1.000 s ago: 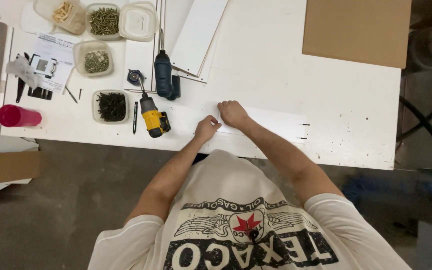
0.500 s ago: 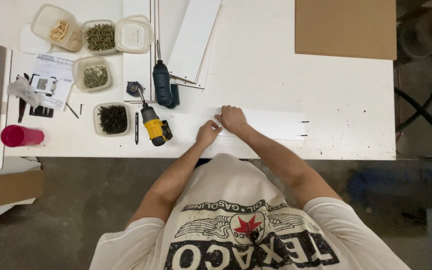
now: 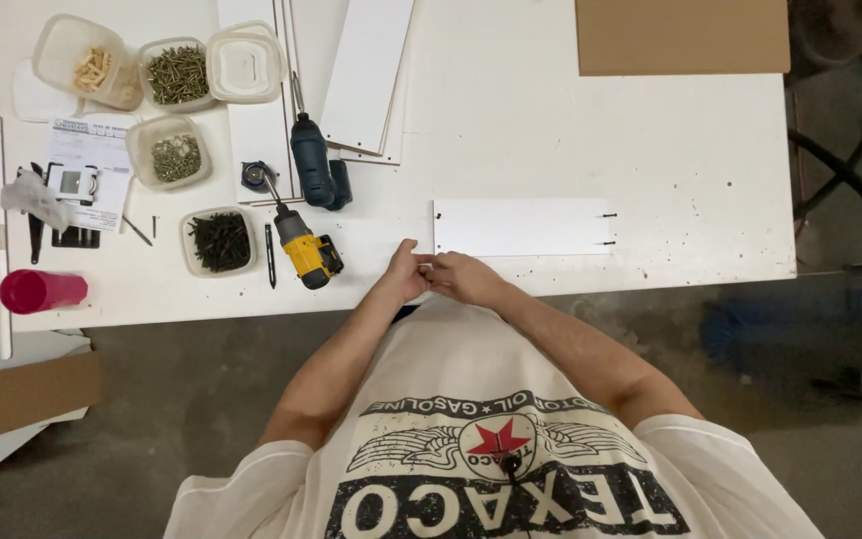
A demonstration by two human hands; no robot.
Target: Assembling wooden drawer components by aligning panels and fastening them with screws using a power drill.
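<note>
My left hand [image 3: 403,277] and my right hand [image 3: 463,276] meet fingertip to fingertip at the near edge of the white table [image 3: 551,130]. Both have their fingers curled together; anything pinched between them is too small to make out. Just beyond them lies a narrow white panel [image 3: 521,227], flat on the table, with small dark screws or pins sticking out of both short ends. Neither hand touches the panel. A yellow-and-black cordless driver [image 3: 306,250] lies left of my left hand.
A dark blue drill [image 3: 313,165], a black pen [image 3: 270,256], tubs of screws [image 3: 219,240] and dowels [image 3: 92,72], a pink cup [image 3: 40,290], instruction sheets, white boards [image 3: 371,70] and a brown board [image 3: 680,35] also sit on the table. Hoses run on the floor at right.
Both hands have drawn back from the panel's left end towards the table's near edge and now pinch together. The panel lies untouched.
</note>
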